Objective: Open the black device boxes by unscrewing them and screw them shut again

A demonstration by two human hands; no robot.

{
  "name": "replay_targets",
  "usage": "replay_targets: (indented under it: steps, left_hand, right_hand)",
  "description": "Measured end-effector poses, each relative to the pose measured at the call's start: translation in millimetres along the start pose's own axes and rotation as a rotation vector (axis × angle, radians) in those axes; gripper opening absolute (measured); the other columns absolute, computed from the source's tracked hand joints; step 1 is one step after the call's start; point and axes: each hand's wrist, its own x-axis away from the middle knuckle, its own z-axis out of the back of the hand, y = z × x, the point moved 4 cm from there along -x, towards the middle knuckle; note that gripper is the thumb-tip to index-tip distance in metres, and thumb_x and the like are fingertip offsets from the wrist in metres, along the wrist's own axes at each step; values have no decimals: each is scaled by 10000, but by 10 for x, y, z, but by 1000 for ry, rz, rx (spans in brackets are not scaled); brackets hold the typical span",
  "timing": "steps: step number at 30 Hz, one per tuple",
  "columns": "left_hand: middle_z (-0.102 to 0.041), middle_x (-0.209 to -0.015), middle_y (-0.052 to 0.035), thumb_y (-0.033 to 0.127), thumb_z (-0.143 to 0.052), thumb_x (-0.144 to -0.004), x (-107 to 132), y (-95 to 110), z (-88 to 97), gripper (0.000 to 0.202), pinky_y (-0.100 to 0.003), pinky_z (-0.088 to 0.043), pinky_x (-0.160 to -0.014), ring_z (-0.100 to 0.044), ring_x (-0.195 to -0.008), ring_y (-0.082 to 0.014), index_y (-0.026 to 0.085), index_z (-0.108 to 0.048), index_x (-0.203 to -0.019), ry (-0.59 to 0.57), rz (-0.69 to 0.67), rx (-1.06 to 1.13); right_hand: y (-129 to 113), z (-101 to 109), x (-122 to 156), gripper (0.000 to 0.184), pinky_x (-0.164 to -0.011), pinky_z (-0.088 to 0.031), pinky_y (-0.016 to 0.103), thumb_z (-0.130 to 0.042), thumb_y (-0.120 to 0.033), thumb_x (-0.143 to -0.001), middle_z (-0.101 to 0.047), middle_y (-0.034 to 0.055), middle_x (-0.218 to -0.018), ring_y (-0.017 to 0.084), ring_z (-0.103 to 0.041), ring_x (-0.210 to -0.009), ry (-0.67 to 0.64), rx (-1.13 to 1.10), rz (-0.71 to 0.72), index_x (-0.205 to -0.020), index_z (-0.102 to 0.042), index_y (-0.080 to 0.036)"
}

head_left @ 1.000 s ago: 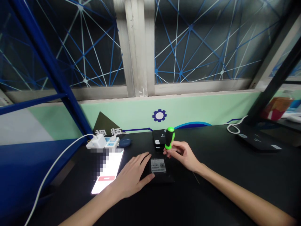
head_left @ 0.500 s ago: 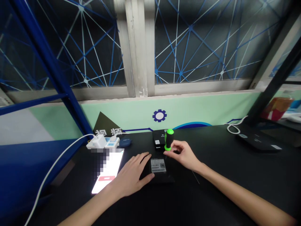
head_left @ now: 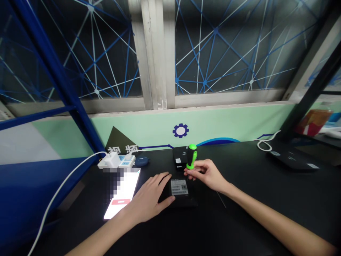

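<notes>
A flat black device (head_left: 190, 201) lies on the dark table, with a white printed label (head_left: 179, 187) facing up. My left hand (head_left: 151, 195) rests at its left side, fingers stretched out and thumb apart, touching or just beside its edge. Between thumb and fingertips, my right hand (head_left: 209, 174) grips a green-and-black screwdriver (head_left: 191, 156) low on its handle. The screwdriver stands upright over the device's upper right corner. Its thin shaft is mostly hidden by my fingers, and I cannot make out where the tip sits. A thin dark rod (head_left: 221, 200) lies below my right wrist.
Behind the screwdriver stands a small black box (head_left: 180, 155). A lit phone (head_left: 128, 188) lies left of my left hand, near a white power strip (head_left: 117, 161) and a dark blue mouse-like object (head_left: 142, 161). Far right are another black device (head_left: 293, 160) and a white cable (head_left: 263, 145).
The screwdriver handle has turned, its green strip now facing right instead of left. My right fingers have shifted around it. My left hand and the device stay still.
</notes>
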Motion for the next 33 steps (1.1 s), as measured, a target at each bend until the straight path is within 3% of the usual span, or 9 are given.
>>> replay_targets:
  steps: [5,10,14,19,22,29,33]
  left_hand:
    - [-391,-1520,-87,580,-395,-990,-1,10,8,609,-506,-354,-1103,-414,-1355,-302,274,-286,-1505,-12,1,4]
    - [-380,-1530,-73,585,-390,-990,5,14,9,604,-500,-347,-1112,-405,-1363,-296,276,-294,-1500,-18,6,1]
    - [-388,-1524,-70,584,-393,-989,5,4,8,604,-501,-346,-1112,-403,-1366,-297,284,-290,-1503,-11,2,1]
    - [-393,-1519,-80,585,-394,-989,2,-1,14,611,-500,-354,-1103,-418,-1353,-301,282,-283,-1508,-4,-3,0]
    - [-389,-1523,-78,586,-392,-989,-2,3,12,606,-506,-351,-1105,-415,-1355,-302,279,-294,-1502,-10,1,3]
    - [-384,-1527,-76,588,-396,-987,4,-8,-1,613,-511,-345,-1111,-409,-1364,-303,288,-282,-1510,-6,2,4]
    - [-381,-1531,-78,587,-390,-990,11,-5,4,610,-514,-344,-1111,-408,-1365,-307,289,-280,-1511,-7,-2,-1]
  right_hand:
    - [71,19,-10,241,-589,-555,280,-791,-374,-761,-723,49,-710,163,-670,-605,77,16,-17,-799,-707,-150]
    - [-18,33,-8,290,-625,-552,266,-682,-383,-872,-746,103,-955,144,-675,-688,-91,-62,-23,-1031,-708,-142]
    - [-61,70,-25,282,-633,-550,277,-677,-396,-869,-754,118,-956,163,-688,-727,-135,-45,-44,-942,-724,-128]
    - [7,61,-42,274,-623,-550,289,-758,-404,-788,-746,71,-765,171,-691,-669,-18,-7,-53,-747,-666,-149]
    - [41,39,-39,302,-606,-546,285,-804,-400,-735,-698,22,-660,162,-672,-622,46,0,-32,-722,-613,-168]
    - [-33,39,-18,265,-659,-556,274,-702,-397,-845,-752,103,-929,161,-693,-740,-82,-25,-37,-910,-706,-140]
    - [-27,60,-31,235,-640,-544,266,-723,-380,-828,-755,90,-866,160,-685,-712,-45,10,-27,-821,-714,-145]
